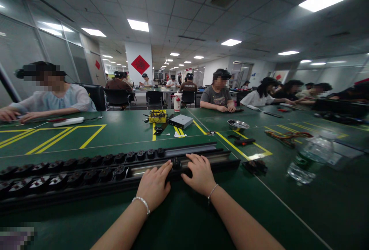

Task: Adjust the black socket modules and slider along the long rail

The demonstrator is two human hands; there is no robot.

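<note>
A long black track with a shiny metal channel lies across the near table. A small black plug-like piece sits in its channel between my hands. My left hand straddles the track, fingers laid over it and thumb at its near side, fingertips against the piece's left side. From the right, my right hand grips the same track, fingers over the top and thumb on the near edge. Several round black plug-like pieces fill the track left of my hands. Behind it runs a second black track holding more of them.
A clear water bottle stands at right. Beyond the tracks are a metal bowl, a grey box, a yellow cable-wrapped block, a white cup and a cable bundle. Other people sit around the green table.
</note>
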